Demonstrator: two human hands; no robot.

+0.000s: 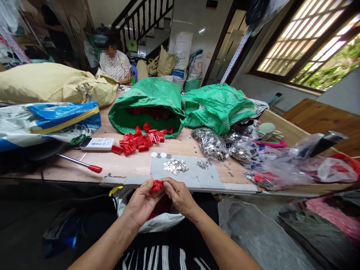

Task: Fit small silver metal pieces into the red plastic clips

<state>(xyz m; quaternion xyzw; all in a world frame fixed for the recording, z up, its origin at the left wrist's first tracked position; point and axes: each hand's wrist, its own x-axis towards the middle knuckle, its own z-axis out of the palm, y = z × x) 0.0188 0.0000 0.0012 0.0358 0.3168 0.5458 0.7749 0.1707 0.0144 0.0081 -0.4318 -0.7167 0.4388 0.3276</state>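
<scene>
Close to the table's front edge, my left hand [142, 202] grips a small red plastic part [156, 186] between thumb and fingers. Against the part's right side, the fingertips of my right hand [180, 195] are pinched together; what they hold, if anything, is too small to make out. Just beyond my hands lies a grey mat [194, 180] bearing a pile of small shiny metal pieces [176, 166] and a smaller heap of metal pieces [204, 164]. Below my hands, a white bag [160, 222] in my lap contains more red parts, partly hidden.
Loose red parts [135, 141] spill from an open green sack [152, 93]. Bags of metal pieces [210, 144] sit on the right. A lever with a red handle [95, 168] projects at left, near a white box [97, 144]. Another person [114, 62] sits across the table.
</scene>
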